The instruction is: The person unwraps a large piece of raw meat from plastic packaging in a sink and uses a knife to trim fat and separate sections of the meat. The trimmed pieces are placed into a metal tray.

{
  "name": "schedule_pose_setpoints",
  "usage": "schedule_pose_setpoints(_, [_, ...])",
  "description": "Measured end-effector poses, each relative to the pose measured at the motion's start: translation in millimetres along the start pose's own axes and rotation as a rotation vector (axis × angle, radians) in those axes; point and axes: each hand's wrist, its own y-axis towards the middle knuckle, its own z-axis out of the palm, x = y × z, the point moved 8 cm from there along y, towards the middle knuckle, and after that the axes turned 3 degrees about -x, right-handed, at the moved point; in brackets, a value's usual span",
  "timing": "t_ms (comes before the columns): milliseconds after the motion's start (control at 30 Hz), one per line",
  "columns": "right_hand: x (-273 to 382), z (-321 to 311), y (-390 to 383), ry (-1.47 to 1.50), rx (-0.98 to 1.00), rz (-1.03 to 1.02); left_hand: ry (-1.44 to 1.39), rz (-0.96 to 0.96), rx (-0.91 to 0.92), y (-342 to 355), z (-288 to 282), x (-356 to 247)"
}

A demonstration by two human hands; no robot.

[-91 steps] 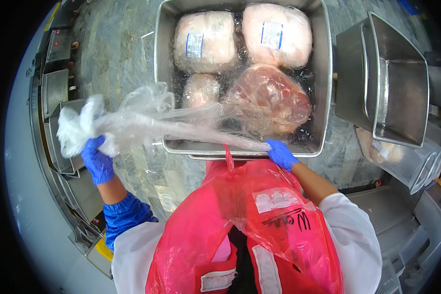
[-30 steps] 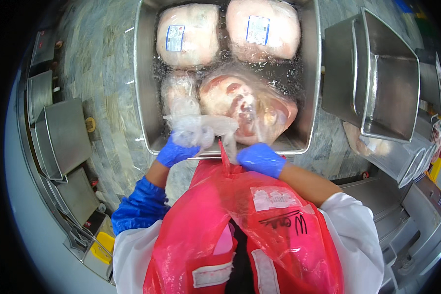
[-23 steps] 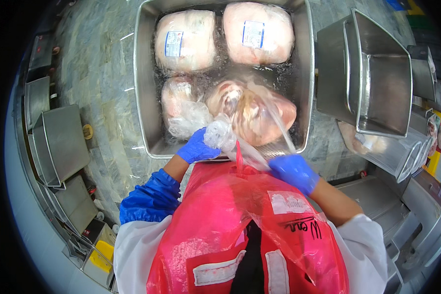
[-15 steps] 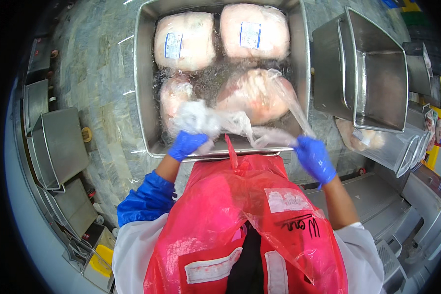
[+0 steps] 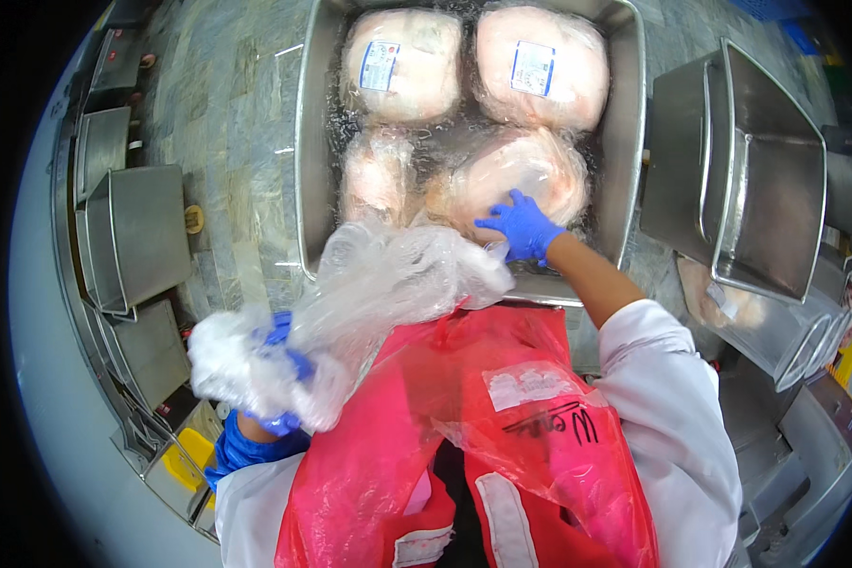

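Note:
A crumpled bundle of clear plastic wrap (image 5: 388,270) trails from the tub's near edge to the left. My left hand (image 5: 292,352), blue-gloved, is closed on the bunched end, and the film covers part of its fingers. On the near-right piece of meat (image 5: 511,175), my right hand (image 5: 525,230), also in a blue glove, lies with fingers spread, holding nothing. Two wrapped, labelled pieces, a left one (image 5: 405,71) and a right one (image 5: 541,66), sit in the far half of the metal tub (image 5: 312,156). A smaller piece of meat (image 5: 377,175) lies near left.
Liquid stands around the meat in the tub. To the right is an upright metal bin (image 5: 776,180), with a plastic-wrapped meat piece (image 5: 724,295) beyond its near end. Metal tubs (image 5: 147,237) line the left side. A red plastic apron (image 5: 483,379) covers my front.
My left hand has pulled the plastic wrap toward me and left, out over the tub's edge. My right hand has let go of the film and moved onto the near-right meat.

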Motion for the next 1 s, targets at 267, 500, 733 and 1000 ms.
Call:
schedule_pose_setpoints(267, [47.1, 38.4, -43.7, 0.633, -0.179, 0.214, 0.220, -0.127, 0.085, -5.6, -23.3, 71.9])
schedule_pose_setpoints(500, [61.4, 17.8, -21.6, 0.407, 0.277, 0.172, 0.095, -0.293, 0.014, 22.5, 37.0, 73.6])
schedule_pose_setpoints(733, [30.0, 82.9, 34.9, -0.491, 0.010, -0.557, -0.333, -0.398, -0.312, -71.1, -34.0, 166.6])
schedule_pose_setpoints(1000, [17.1, 140.7, 17.1, -0.322, 0.417, -0.512, 0.015, -0.312, -0.093, -46.8, 27.5, 90.5])
